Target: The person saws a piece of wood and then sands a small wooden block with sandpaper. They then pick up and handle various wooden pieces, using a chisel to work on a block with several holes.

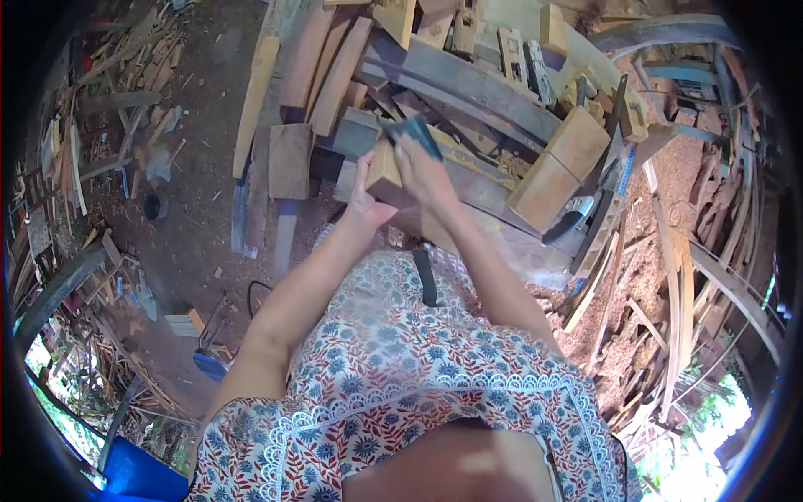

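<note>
A short, light-coloured wooden block is held in front of my body, over the workbench. My left hand grips it from the left side, with the thumb near its lower end. My right hand is at the block's right side, its fingers closed round a dark, flat piece at the block's upper right. What the dark piece is cannot be made out. The fingertips of my right hand are partly hidden behind it.
Wooden planks lie across the workbench. A squared block stands left of my hands, a larger jointed block to the right. Beside that lie a dark-bladed tool and a blue ruler. Wood scraps cover the ground.
</note>
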### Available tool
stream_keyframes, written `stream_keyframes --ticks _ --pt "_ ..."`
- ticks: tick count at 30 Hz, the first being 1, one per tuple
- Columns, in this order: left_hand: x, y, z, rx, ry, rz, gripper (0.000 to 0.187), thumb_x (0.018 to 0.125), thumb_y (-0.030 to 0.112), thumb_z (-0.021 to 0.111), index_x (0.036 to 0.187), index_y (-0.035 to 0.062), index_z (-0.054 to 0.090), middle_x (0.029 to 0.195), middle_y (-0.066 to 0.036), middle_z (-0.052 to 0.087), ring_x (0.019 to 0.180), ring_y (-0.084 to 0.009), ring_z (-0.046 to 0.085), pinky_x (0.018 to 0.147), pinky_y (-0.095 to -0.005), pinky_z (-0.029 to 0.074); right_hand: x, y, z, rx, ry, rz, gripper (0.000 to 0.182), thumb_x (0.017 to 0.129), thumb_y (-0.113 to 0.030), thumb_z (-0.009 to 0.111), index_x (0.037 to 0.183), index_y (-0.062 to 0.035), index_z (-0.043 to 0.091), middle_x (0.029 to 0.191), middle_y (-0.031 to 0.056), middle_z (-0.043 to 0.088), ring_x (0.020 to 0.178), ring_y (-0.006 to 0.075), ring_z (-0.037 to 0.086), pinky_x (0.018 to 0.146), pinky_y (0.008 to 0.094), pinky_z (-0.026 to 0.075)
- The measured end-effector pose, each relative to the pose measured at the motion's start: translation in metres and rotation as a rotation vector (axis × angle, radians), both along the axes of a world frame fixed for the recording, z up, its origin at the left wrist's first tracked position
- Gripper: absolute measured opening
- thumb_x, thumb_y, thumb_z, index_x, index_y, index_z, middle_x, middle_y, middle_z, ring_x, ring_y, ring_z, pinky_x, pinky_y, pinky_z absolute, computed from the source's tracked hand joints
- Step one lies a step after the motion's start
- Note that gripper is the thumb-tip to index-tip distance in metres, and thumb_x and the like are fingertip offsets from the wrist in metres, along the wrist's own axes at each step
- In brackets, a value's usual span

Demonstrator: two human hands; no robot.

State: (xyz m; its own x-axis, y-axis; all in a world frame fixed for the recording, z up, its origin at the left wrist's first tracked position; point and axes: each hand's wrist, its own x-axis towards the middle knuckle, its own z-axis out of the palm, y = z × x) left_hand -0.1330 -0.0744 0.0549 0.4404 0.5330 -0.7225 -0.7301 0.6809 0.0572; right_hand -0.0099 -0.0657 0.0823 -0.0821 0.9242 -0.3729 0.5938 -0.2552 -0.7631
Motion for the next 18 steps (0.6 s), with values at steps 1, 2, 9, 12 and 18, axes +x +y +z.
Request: stream_keyframes --ticks 1,2,9,12,18 --pt "-0.001 0.003 0.008 0.006 -0.006 0.01 0.048 0.08 0.043 0.049 0.118 0.0136 0.048 0.118 -0.008 0.051 0.108 -0.0238 0.05 0.091 -0.0451 0.04 -0.005 -0.025 0.026 0.072 0.005 -0.004 0.039 0.093 -0.028 0.031 0.123 -0.0057 0.044 0.127 0.0214 0.041 0.116 0.0364 0.04 0.095 0.0427 0.035" --pt "-0.003 0.004 0.02 0.039 0.067 -0.034 0.048 0.08 0.043 0.05 0.118 0.014 0.048 0.118 -0.008 0.051 0.109 -0.0238 0.05 0.091 -0.0458 0.04 -0.007 -0.043 0.046 0.055 0.035 0.058 0.039 0.093 -0.026 0.032 0.126 -0.0072 0.043 0.13 0.0203 0.039 0.12 0.0364 0.037 0.098 0.0425 0.031" --pt "-0.001 -0.01 -0.003 0.018 -0.07 -0.013 0.051 0.08 0.048 0.049 0.119 0.0147 0.048 0.119 -0.008 0.051 0.111 -0.0246 0.047 0.093 -0.0447 0.039 0.001 0.016 -0.015 -0.174 -0.034 0.023 0.038 0.092 -0.025 0.033 0.122 -0.0032 0.042 0.125 0.0191 0.044 0.113 0.0358 0.043 0.086 0.0459 0.039" --pt "-0.008 0.0 0.015 0.067 0.054 -0.037 0.053 0.08 0.05 0.048 0.117 0.0122 0.049 0.118 -0.008 0.051 0.109 -0.0251 0.048 0.093 -0.0432 0.039 -0.012 -0.035 0.035 0.097 -0.061 0.203 0.039 0.093 -0.023 0.032 0.127 -0.0055 0.04 0.132 0.0197 0.036 0.121 0.0382 0.035 0.095 0.0487 0.032" --pt "-0.003 -0.013 -0.002 -0.03 -0.074 0.013 0.059 0.076 0.051 0.054 0.121 0.0124 0.046 0.117 -0.007 0.052 0.107 -0.0246 0.05 0.093 -0.0426 0.038 0.015 -0.001 -0.033 -0.184 -0.052 -0.063 0.042 0.094 -0.03 0.024 0.127 -0.0085 0.04 0.134 0.0187 0.033 0.125 0.0346 0.03 0.097 0.0531 0.027"
